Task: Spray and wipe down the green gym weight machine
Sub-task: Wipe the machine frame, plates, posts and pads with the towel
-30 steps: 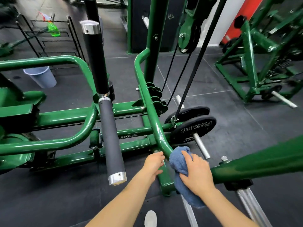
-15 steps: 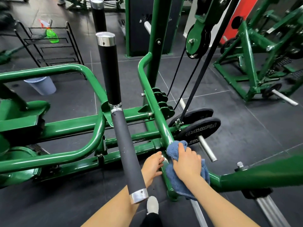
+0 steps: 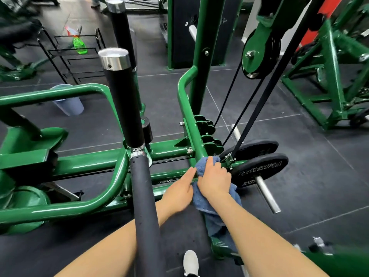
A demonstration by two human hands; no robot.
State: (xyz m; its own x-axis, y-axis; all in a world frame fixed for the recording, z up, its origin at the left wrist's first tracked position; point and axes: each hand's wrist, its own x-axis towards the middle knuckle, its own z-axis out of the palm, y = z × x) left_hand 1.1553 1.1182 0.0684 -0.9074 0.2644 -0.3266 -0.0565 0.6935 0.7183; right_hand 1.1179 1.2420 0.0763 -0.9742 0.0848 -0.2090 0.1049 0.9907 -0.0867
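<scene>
The green weight machine (image 3: 185,108) fills the view, its curved tube sloping down toward me. My right hand (image 3: 214,179) grips a blue cloth (image 3: 201,202) wrapped over that tube, just below the black plate holders. My left hand (image 3: 178,189) lies beside it on the left, fingers straight, fingertips touching the tube and the cloth's edge. A green spray bottle (image 3: 79,44) stands far off on a black wire rack at the upper left.
A black padded bar (image 3: 139,188) with chrome caps crosses in front of my left forearm. Two black weight plates (image 3: 259,168) sit on a chrome peg right of my hands. A grey bucket (image 3: 68,105) stands behind the left frame. Another green machine (image 3: 335,80) is at right.
Both hands and the cloth have slid up the sloping tube toward the plate holders. My left hand's fingers have straightened. The camera has moved closer and lower.
</scene>
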